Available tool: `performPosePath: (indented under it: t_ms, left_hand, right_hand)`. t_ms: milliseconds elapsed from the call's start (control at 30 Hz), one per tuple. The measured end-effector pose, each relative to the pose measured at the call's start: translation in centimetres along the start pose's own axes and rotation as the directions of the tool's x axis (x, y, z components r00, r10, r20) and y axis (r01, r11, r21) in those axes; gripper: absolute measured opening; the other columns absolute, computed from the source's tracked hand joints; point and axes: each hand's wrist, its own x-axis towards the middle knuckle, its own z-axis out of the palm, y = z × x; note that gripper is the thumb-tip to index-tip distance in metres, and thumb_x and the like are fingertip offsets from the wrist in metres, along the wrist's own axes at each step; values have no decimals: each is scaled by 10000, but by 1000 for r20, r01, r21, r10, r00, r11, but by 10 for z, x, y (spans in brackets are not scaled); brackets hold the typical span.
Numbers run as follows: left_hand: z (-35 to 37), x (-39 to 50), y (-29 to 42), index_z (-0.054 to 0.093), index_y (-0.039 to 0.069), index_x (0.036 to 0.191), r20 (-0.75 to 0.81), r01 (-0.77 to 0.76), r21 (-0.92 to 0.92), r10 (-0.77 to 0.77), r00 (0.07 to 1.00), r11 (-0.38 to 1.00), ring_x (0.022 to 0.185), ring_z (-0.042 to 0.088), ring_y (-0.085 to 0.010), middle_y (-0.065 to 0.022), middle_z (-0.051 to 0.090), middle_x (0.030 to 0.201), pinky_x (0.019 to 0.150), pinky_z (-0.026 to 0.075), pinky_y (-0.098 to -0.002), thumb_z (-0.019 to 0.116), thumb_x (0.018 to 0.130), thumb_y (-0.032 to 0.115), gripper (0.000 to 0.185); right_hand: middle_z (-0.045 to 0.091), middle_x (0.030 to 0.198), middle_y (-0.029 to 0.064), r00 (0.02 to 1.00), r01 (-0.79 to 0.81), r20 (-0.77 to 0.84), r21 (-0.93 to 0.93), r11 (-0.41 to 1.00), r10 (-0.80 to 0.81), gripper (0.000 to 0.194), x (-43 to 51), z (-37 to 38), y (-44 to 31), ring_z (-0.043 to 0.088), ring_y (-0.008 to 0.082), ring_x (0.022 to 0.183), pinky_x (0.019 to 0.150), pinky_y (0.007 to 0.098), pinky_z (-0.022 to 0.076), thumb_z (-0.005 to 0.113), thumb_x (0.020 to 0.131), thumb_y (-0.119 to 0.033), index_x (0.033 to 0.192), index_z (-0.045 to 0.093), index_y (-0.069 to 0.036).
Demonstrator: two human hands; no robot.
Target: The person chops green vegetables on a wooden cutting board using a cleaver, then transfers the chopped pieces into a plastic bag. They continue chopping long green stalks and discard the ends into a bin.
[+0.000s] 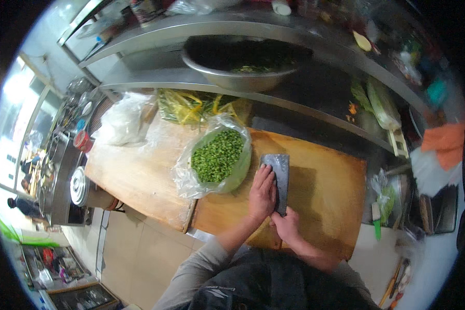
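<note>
Over the wooden board (333,186) on the right is a broad-bladed cleaver (281,174), its blade pointing away from me. My right hand (287,224) is closed around its handle at the near end. My left hand (263,190) rests with its fingers along the left side of the blade, near the far end. Left of the blade sits a clear plastic bag (184,182), spread open and filled with finely chopped green vegetable (219,157). The handle is mostly hidden by my right hand.
A floury board (139,170) adjoins on the left, with a white plastic bag (124,120) and a yellow bag (180,108) behind. A steel shelf (147,83) bears a large metal basin (236,77). A lidded bucket (79,186) stands left; people (25,207) are farther off.
</note>
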Motion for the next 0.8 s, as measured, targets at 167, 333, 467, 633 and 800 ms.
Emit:
performPosePath:
  t_ms: [167,333,467,633,800]
  left_hand:
    - [-69,71,14,696,-44,1118,-122,-179,142,197,973,974,1348,533,-427,-219,639,1332,1150,416,-538,661,883,-28,238]
    - [-134,102,-50,701,27,1153,-101,-51,527,122,987,848,1391,454,-460,-212,576,1412,1168,354,-561,650,875,53,284]
    - [-183,50,-87,672,30,1240,-289,128,558,48,956,820,1389,449,-453,-258,518,1460,1169,348,-535,676,910,115,341]
    - [-217,5,-105,420,-76,1462,-388,860,149,-771,504,487,1362,484,-421,-331,486,1452,1148,380,-463,779,866,409,848]
    - [-203,2,-126,539,-40,1360,-188,906,-100,-902,388,411,957,706,-321,-223,714,1125,858,564,-430,790,838,466,769]
  right_hand:
    - [676,662,65,976,178,97,165,970,-196,191,-5,14,-80,651,167,603,599,353,518,716,894,-170,841,622,-12]
    - [623,751,20,986,99,93,322,942,-135,140,16,-5,-95,601,131,592,562,331,498,680,943,-117,955,577,-23]
    - [641,1042,149,873,308,-183,-510,803,-451,363,26,-83,-29,658,294,941,764,414,537,705,875,-69,1228,637,-21]
    - [586,1189,161,891,102,-85,-920,379,-445,386,14,-193,73,574,373,1128,901,454,498,656,883,-78,1267,664,-111]
    - [652,1205,137,936,156,26,-925,347,-350,369,35,-218,86,615,329,1129,997,468,484,585,993,-315,1255,681,-73]
